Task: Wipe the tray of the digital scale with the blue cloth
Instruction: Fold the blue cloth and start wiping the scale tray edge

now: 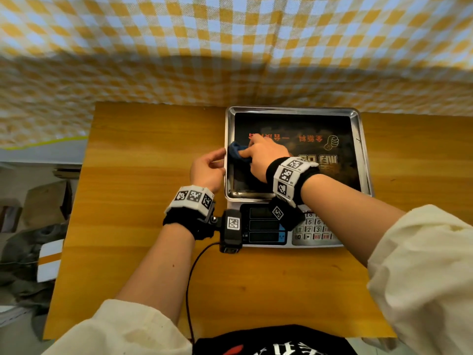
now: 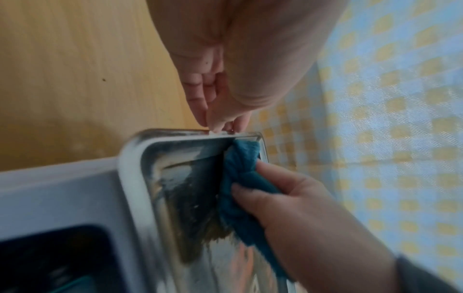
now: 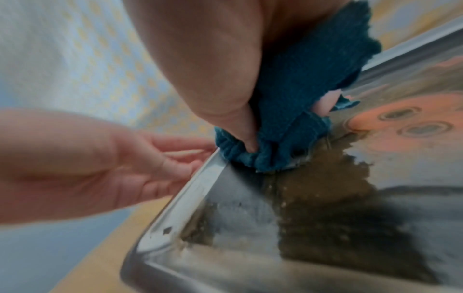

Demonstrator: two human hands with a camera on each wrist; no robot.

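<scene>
A digital scale [image 1: 268, 226] stands on the wooden table [image 1: 143, 155], carrying a shiny steel tray [image 1: 357, 116] that reflects dark shapes and red print. My right hand [image 1: 263, 156] grips a bunched blue cloth [image 1: 236, 152] and presses it against the tray floor by the left wall. The cloth [image 2: 240, 178] fills my fingers in the left wrist view, and my thumb digs into the cloth [image 3: 283, 126] in the right wrist view. My left hand [image 1: 207, 167] rests with straight fingertips on the tray's left rim [image 2: 190, 134], just beside the cloth.
The scale's keypad [image 1: 314, 229] and dark displays [image 1: 263, 225] face me below the tray. A yellow checked curtain [image 1: 230, 47] hangs behind the table. Bare wood lies left of and in front of the scale. Bags and boxes [image 1: 30, 226] sit on the floor at left.
</scene>
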